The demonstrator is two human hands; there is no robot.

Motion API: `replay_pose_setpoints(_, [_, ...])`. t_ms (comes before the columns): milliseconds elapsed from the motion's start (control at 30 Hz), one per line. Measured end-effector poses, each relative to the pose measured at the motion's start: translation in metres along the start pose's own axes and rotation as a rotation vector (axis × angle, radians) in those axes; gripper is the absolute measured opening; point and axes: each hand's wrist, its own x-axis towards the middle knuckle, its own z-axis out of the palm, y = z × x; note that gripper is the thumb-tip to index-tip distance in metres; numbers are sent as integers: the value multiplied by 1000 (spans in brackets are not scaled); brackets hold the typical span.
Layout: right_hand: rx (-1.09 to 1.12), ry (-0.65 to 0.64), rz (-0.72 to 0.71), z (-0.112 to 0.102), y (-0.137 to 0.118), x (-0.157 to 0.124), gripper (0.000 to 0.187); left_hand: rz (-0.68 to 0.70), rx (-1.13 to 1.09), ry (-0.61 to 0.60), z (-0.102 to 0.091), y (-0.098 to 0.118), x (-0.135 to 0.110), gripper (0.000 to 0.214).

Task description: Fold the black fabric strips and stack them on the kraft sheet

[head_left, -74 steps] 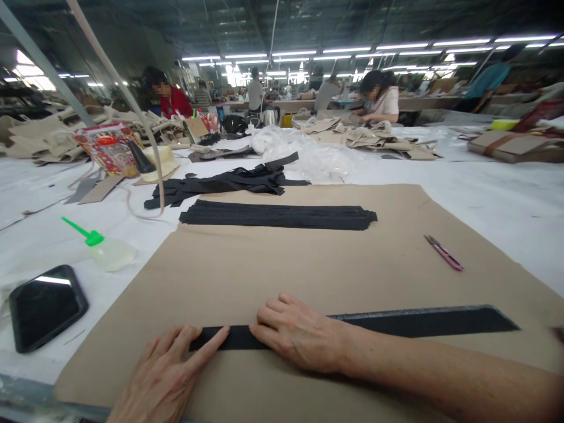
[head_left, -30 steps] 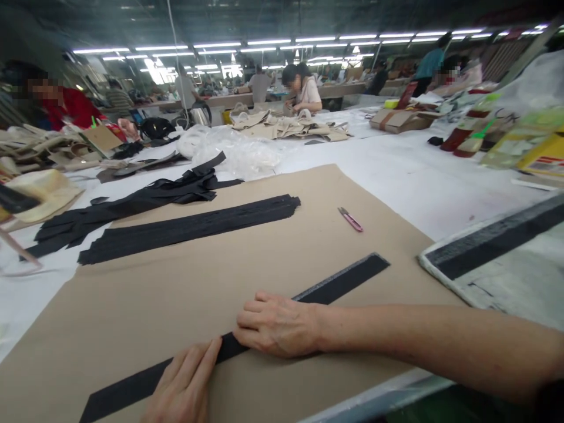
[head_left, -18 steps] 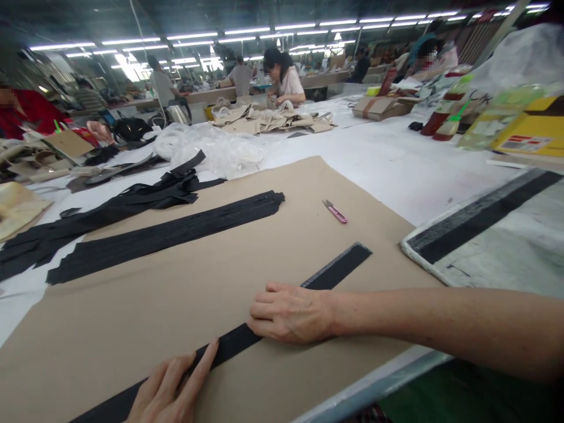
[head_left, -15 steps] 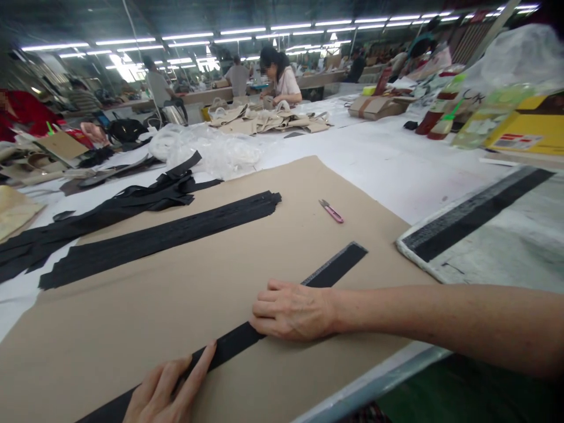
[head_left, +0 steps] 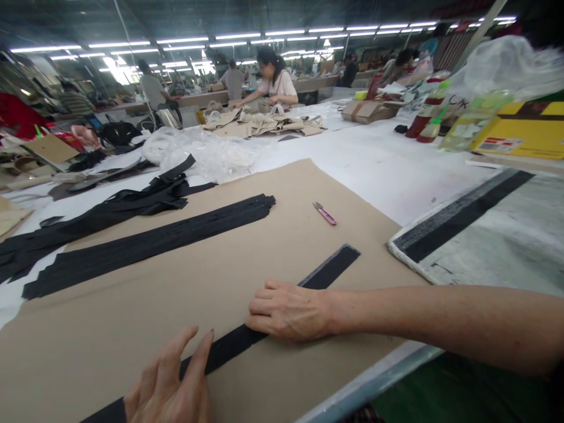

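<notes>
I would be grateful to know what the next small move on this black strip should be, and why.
Probably lay the left hand flat on the black strip and smooth it leftward: the right hand pins its middle to the brown sheet, while the left one is spread open at its edge.

A strip [head_left: 331, 269] lay along the cardboard's [head_left: 220, 276] near edge, a stack [head_left: 154, 239] at its far side, snips [head_left: 325, 214] toward its right edge.

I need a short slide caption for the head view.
A long black strip on brown cardboard, the right hand pressing it, the left hand beside it.
</notes>
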Motion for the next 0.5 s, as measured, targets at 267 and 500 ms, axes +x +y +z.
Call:
replay_pose_setpoints(267, [-8,47,1,7,0,1,18,147,-378,-42,28,15,6,50])
replay_pose_setpoints(500, [-53,49,-45,5,8,-12,19,204,-315,-104,24,12,8,59])
